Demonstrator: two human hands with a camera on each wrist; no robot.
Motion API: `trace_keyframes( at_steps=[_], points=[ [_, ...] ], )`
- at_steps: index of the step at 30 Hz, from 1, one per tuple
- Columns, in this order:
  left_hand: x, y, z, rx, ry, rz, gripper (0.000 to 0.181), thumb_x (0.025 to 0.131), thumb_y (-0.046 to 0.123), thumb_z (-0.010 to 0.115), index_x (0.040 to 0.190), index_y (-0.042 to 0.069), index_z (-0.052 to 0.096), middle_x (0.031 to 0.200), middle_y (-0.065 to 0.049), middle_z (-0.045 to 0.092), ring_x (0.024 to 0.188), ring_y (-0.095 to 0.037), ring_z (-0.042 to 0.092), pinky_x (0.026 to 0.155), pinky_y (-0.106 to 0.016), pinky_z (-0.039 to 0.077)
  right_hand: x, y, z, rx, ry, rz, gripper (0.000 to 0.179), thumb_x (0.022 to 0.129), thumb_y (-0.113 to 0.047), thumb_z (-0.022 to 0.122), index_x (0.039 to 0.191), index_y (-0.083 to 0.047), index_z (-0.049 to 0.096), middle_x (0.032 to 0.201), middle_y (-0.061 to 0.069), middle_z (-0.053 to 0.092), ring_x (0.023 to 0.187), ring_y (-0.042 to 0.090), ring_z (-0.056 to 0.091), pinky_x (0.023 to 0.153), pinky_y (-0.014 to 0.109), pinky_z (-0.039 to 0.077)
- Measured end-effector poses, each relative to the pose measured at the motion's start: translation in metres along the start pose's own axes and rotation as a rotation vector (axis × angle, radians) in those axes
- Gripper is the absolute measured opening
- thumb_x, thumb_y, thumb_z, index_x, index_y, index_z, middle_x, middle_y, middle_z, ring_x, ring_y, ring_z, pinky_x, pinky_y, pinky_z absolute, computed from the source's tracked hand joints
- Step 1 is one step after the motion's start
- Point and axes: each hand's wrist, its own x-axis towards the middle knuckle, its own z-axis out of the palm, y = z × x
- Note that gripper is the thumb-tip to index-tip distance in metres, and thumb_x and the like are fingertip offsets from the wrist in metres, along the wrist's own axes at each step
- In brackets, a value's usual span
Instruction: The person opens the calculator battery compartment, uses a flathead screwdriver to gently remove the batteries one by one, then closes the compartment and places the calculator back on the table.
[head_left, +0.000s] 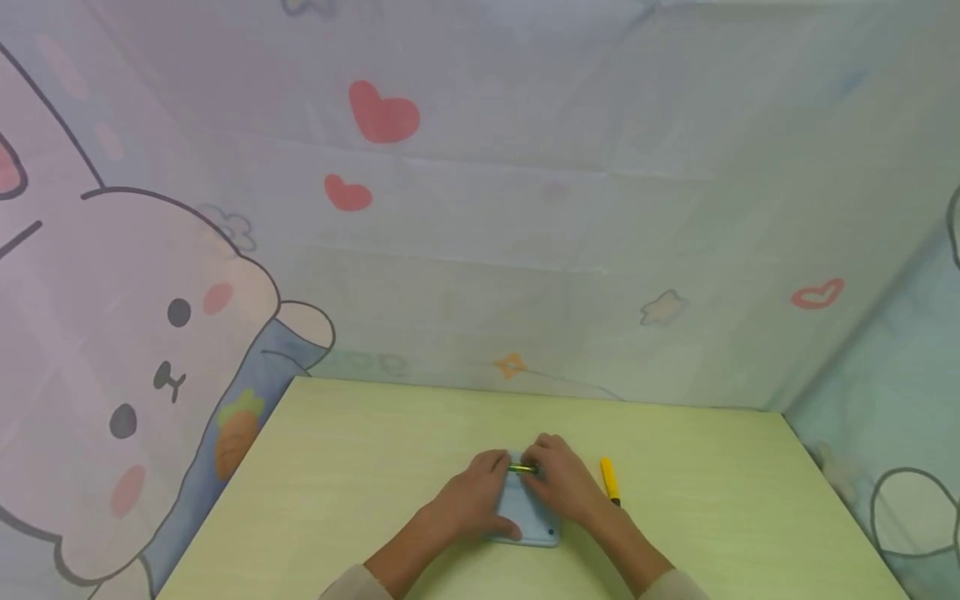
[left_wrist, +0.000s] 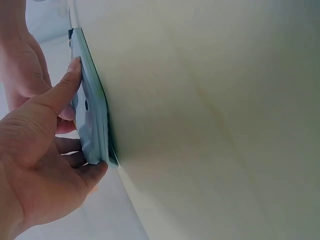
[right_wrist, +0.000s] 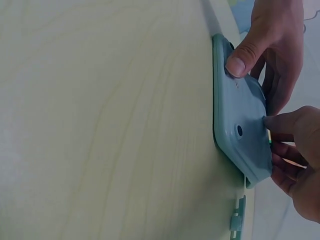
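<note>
A flat, light blue device (head_left: 531, 512) with rounded corners lies on the table, a small dark round spot near one corner. My left hand (head_left: 474, 500) grips its left side, thumb on the near part and fingers around the far edge. A shiny green-gold battery (head_left: 522, 468) lies across the device's far end, between my hands. The fingertips of my right hand (head_left: 564, 479) pinch the battery's right end. In the right wrist view, the right thumb touches the device's edge (right_wrist: 266, 150); its other fingers partly hide the battery.
Right of my right hand lies a yellow tool with a black end (head_left: 610, 479), its kind unclear. A small blue-green clipped piece (right_wrist: 238, 220) shows near the device. The pale wood-grain table (head_left: 360, 442) meets a printed cloth (head_left: 487, 250) behind and at the sides.
</note>
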Motion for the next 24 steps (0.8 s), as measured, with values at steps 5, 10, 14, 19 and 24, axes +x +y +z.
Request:
trace_keyframes(
  at_steps=[5, 10, 14, 19, 24],
  points=[
    [0.001, 0.001, 0.001, -0.001, -0.005, -0.017, 0.115, 0.077, 0.059, 0.091, 0.160, -0.001, 0.039, 0.164, -0.015, 0.041, 0.152, -0.028, 0.038, 0.108, -0.040, 0.052, 0.004, -0.004, -0.001, 0.001, -0.026, 0.039, 0.011, 0.090, -0.008, 0.083, 0.094, -0.011, 0.073, 0.090, -0.005, 0.054, 0.090, 0.015, 0.050, 0.079, 0.034, 0.051],
    [0.001, 0.002, 0.002, -0.010, -0.013, -0.025, 0.114, 0.077, 0.058, 0.091, 0.160, 0.000, 0.038, 0.164, -0.014, 0.040, 0.152, -0.027, 0.037, 0.108, -0.040, 0.052, 0.008, -0.007, -0.003, 0.000, -0.050, 0.053, 0.014, 0.088, -0.006, 0.083, 0.089, -0.010, 0.069, 0.084, -0.004, 0.050, 0.085, 0.017, 0.047, 0.073, 0.032, 0.048],
    [0.001, 0.002, 0.001, -0.010, -0.011, -0.026, 0.114, 0.077, 0.058, 0.091, 0.160, 0.000, 0.039, 0.164, -0.014, 0.041, 0.152, -0.027, 0.037, 0.107, -0.040, 0.053, 0.010, -0.008, -0.005, 0.000, -0.076, 0.063, 0.016, 0.087, -0.005, 0.081, 0.086, -0.010, 0.066, 0.082, -0.004, 0.049, 0.082, 0.017, 0.046, 0.071, 0.032, 0.045],
    [0.000, 0.004, 0.000, 0.004, -0.012, -0.025, 0.115, 0.076, 0.059, 0.091, 0.159, -0.001, 0.040, 0.163, -0.014, 0.041, 0.151, -0.027, 0.038, 0.107, -0.039, 0.053, 0.011, -0.009, -0.007, 0.026, -0.116, 0.070, 0.014, 0.088, -0.004, 0.079, 0.088, -0.007, 0.065, 0.082, -0.001, 0.050, 0.082, 0.019, 0.045, 0.071, 0.032, 0.041],
    [0.000, 0.004, 0.001, 0.006, -0.011, -0.018, 0.114, 0.077, 0.059, 0.091, 0.159, -0.002, 0.040, 0.162, -0.014, 0.042, 0.150, -0.027, 0.038, 0.106, -0.038, 0.053, 0.011, -0.010, -0.007, 0.033, -0.128, 0.076, 0.013, 0.090, -0.004, 0.078, 0.090, -0.006, 0.065, 0.083, 0.000, 0.050, 0.082, 0.019, 0.044, 0.072, 0.033, 0.040]
  ],
)
